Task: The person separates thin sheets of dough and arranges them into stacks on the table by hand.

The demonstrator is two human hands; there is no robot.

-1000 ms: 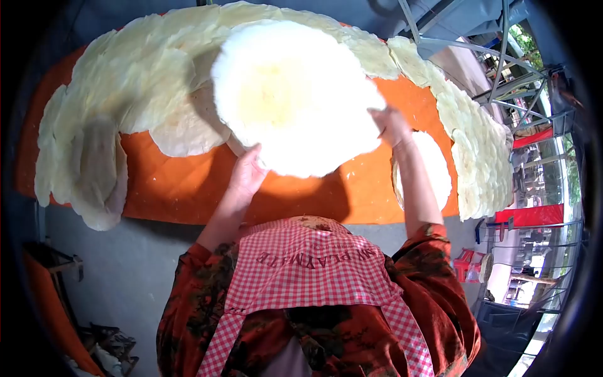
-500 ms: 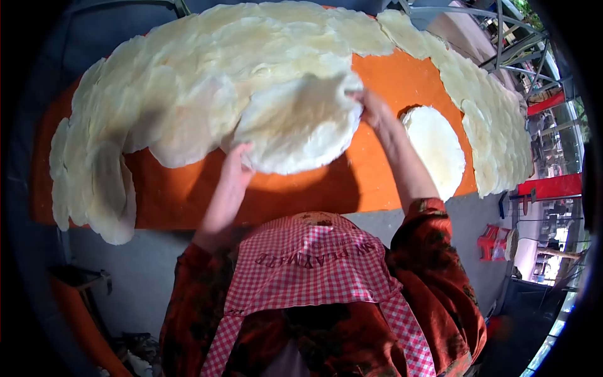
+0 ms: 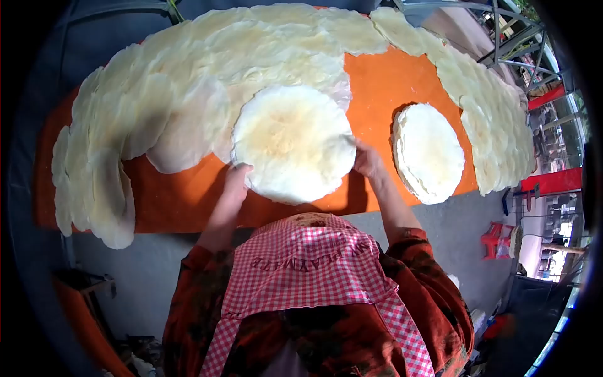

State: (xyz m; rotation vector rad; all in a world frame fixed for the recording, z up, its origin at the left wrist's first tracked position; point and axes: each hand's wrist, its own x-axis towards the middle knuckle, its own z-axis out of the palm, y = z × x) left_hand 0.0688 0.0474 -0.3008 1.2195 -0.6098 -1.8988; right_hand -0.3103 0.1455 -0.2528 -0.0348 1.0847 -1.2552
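Note:
Between my hands is a pale round flatbread (image 3: 292, 141), its thin edge slightly ruffled; whether it is one sheet or several layered together I cannot tell. My left hand (image 3: 239, 176) pinches its lower left rim, thumb on top. At the right rim my right hand (image 3: 367, 158) grips the edge, with its fingers partly hidden. The flatbread is held low over the orange cloth (image 3: 383, 81) and the overlapping flatbreads (image 3: 207, 56) behind it. To the right of my right hand, a stack of round flatbreads (image 3: 430, 151) lies on the cloth.
Overlapping flatbreads (image 3: 496, 144) also run down the table's right side, and some hang over its front left edge (image 3: 116, 223). Metal framework (image 3: 502, 25) stands at the back right. A red stool (image 3: 496, 240) is on the floor to the right.
The flatbread has come down and nearer to me, from tilted to flatter. My right hand has moved down along its right rim; my left hand has shifted slightly lower.

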